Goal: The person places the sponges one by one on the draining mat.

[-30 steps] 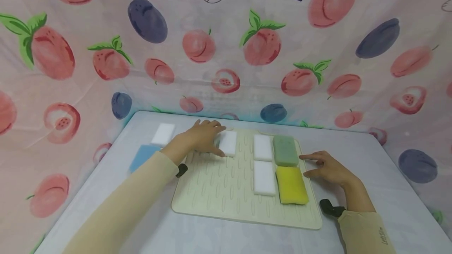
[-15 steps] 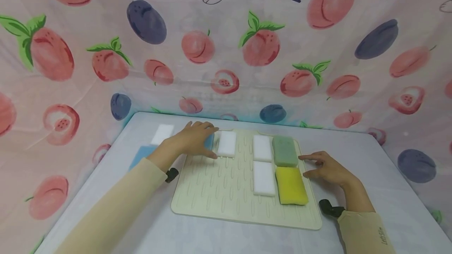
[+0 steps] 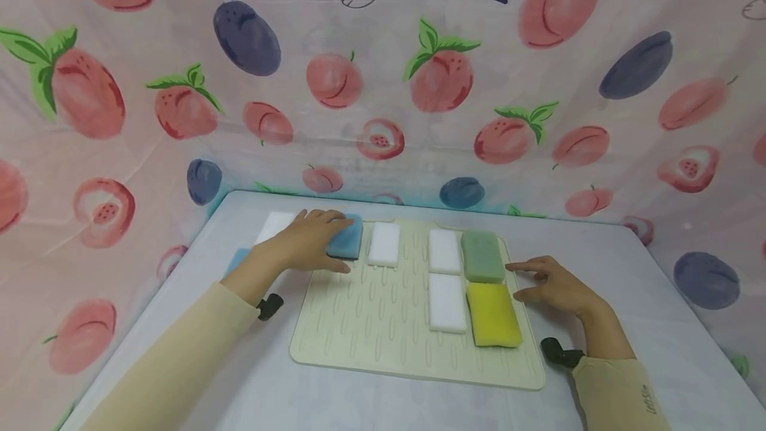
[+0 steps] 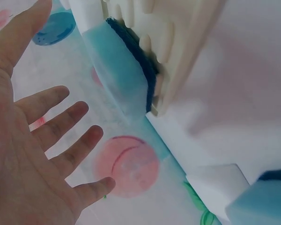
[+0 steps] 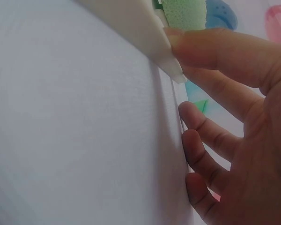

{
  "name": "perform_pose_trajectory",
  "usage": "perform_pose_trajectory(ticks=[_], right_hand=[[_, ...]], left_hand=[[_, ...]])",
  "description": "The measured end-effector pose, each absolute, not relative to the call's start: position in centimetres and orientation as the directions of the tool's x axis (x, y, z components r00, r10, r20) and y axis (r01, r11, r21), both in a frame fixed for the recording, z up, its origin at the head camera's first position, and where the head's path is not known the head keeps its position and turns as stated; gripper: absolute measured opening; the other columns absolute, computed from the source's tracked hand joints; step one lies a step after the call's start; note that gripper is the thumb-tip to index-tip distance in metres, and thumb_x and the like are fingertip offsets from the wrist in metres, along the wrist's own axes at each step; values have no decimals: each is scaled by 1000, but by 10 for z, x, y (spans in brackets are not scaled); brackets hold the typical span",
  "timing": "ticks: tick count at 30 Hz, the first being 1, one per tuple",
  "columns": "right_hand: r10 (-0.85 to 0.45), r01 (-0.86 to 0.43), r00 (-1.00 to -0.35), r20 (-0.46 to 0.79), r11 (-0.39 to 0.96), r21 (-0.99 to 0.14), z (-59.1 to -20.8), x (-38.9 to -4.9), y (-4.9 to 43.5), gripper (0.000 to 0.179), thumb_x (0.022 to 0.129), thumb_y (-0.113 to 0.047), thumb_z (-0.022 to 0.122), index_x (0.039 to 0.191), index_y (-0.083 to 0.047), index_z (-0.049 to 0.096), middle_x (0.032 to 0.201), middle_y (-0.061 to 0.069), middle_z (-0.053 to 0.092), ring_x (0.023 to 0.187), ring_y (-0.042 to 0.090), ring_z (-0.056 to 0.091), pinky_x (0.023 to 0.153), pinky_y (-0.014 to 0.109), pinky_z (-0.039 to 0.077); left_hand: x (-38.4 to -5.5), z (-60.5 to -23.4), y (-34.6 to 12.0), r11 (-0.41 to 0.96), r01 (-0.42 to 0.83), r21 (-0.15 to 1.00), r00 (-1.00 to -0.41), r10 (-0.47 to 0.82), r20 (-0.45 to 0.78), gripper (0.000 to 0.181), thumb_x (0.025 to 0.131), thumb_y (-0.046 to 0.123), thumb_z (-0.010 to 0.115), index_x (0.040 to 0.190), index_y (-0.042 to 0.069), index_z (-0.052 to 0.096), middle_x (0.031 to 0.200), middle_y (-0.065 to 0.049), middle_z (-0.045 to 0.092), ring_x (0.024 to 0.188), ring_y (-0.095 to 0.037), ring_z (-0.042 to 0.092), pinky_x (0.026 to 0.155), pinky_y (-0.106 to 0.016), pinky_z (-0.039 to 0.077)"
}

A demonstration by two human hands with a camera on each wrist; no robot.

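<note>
My left hand (image 3: 311,239) hovers over the back left corner of a cream ribbed mat (image 3: 371,344), fingers spread and palm bare in the left wrist view. Just beyond its fingers lies a blue sponge (image 3: 348,242) with a dark scouring underside, on the mat beside a white sponge (image 3: 385,245). My right hand (image 3: 556,285) rests at the mat's right edge, index finger and thumb extended toward it, other fingers loosely bent. Close to those fingertips sit a green sponge (image 3: 483,257) and a yellow sponge (image 3: 495,315). The right wrist view shows a fingertip against the mat's rim (image 5: 150,35).
Two more white sponges, a rear one (image 3: 445,251) and a front one (image 3: 447,302), lie left of the green and yellow ones. Off the mat, another white sponge (image 3: 274,226) and blue sponge (image 3: 237,262) lie partly behind my left arm. A fruit-print curtain (image 3: 383,85) hangs behind the table.
My left hand has moved left, off the white sponge and past the blue one, uncovering both. My right hand and the sponges on the mat's right side have stayed put.
</note>
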State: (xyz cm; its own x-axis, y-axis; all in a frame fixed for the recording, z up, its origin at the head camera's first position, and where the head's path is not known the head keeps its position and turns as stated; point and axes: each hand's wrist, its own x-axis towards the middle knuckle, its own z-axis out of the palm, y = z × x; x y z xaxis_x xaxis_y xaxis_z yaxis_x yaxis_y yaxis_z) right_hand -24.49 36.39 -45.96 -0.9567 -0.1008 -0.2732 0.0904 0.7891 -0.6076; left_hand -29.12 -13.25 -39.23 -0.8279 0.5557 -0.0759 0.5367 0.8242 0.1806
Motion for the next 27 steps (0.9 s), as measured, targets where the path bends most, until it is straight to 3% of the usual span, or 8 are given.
perform_pose_trajectory(ticks=[17,27], right_hand=[[-97,101,-956,-278,780,-618,-461,-245,364,68,81,-31,86,144,-18,64,153,25,35,129,45,39,105,72,39],[-104,87,-958,-266,780,-619,-458,-244,362,67,82,-30,86,144,-16,63,152,25,35,128,45,39,104,71,40]], left_hand=[[-276,-399,-165,847,495,197,-855,514,-63,94,82,56,83,158,16,45,158,-14,46,147,-43,41,120,-71,24],[-267,-401,-184,862,462,208,-872,484,-73,92,83,56,82,157,14,47,159,-15,46,148,-42,40,119,-74,20]])
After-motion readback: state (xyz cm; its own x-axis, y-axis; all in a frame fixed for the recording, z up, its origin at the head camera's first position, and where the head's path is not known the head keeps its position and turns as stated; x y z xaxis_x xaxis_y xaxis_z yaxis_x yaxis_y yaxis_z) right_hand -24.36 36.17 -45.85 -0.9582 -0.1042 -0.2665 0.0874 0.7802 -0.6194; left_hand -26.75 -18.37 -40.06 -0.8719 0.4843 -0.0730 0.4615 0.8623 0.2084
